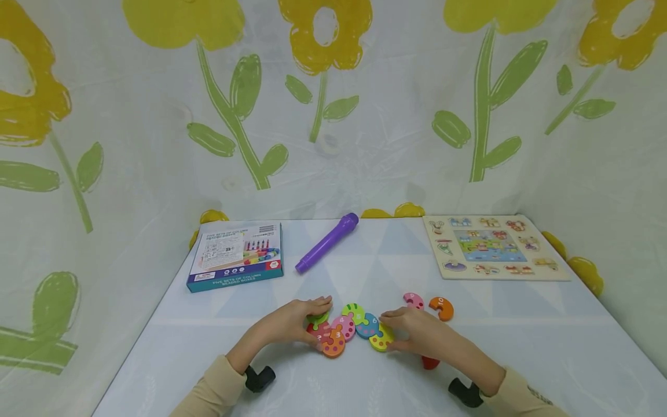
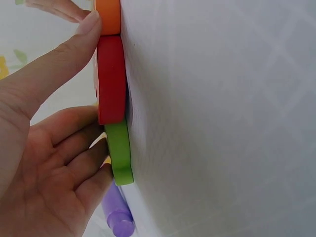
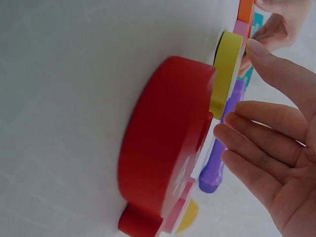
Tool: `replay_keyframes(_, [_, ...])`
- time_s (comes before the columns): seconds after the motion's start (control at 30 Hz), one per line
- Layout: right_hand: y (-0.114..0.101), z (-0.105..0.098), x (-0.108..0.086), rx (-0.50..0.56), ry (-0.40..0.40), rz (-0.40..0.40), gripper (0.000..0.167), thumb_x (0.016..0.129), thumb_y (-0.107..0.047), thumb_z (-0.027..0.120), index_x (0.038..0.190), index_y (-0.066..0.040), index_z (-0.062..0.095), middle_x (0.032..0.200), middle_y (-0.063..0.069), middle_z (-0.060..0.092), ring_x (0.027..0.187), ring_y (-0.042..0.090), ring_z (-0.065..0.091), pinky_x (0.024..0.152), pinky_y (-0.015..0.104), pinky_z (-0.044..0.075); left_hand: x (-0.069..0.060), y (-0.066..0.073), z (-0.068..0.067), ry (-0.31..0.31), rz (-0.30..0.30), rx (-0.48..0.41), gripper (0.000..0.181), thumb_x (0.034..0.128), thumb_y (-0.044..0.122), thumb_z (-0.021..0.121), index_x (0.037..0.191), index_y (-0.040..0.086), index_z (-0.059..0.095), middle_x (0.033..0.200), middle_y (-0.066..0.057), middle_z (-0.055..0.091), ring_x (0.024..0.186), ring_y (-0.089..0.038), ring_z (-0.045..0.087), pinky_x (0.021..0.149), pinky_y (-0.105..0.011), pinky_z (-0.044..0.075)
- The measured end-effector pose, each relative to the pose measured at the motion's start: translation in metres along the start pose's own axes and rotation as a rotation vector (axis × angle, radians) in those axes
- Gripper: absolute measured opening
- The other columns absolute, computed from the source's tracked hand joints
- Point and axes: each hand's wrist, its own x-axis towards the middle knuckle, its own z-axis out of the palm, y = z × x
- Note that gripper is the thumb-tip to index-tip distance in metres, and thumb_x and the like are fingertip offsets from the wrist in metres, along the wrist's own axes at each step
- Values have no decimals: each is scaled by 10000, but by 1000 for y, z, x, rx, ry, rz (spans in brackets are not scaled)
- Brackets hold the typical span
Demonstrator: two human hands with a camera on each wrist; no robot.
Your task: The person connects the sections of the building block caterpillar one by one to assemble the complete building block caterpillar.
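Note:
A winding row of joined, numbered round pieces lies on the table, including a pink piece and a blue piece. At its left end my left hand grips the edges, its thumb on the orange and red pieces and its fingers by the green piece. My right hand is at the yellow piece, thumb and relaxed fingers around its side; contact is unclear in the right wrist view. A red piece lies partly beneath that hand.
Beyond the right hand lie a loose pink piece and an orange piece. Farther back are a boxed bead set, a purple stick and a wooden picture board. Flowered cloth hangs behind the table.

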Motion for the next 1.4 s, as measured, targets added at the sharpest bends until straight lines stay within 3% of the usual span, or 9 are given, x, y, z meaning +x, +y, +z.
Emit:
replay_keyframes(0.2, [2,2,-3,2,-1,13,504,777,-309,809,1199,-62,687,1148,56,692,1073,237,645,820,310,564,0,0,-1,1,7,-2,831,754,378,809,1449,104,444,1533,2,339,1419,-192,280,1121,-414,295])
replay_keyframes(0.47, [10,0,-11,-2,51,-35,456,791,-252,804,1179,-42,691,1150,61,689,1068,251,644,833,340,562,0,-1,0,-4,15,1,834,752,381,808,1447,100,444,1532,-4,341,1416,-191,286,1118,-411,300])
replay_keyframes(1.4, [20,0,-46,69,24,94,470,806,-325,782,1192,-75,687,1171,53,680,1088,250,628,864,399,544,-1,1,-1,-1,21,-10,817,758,346,813,1443,88,449,1529,-15,346,1414,-206,290,1120,-427,294])
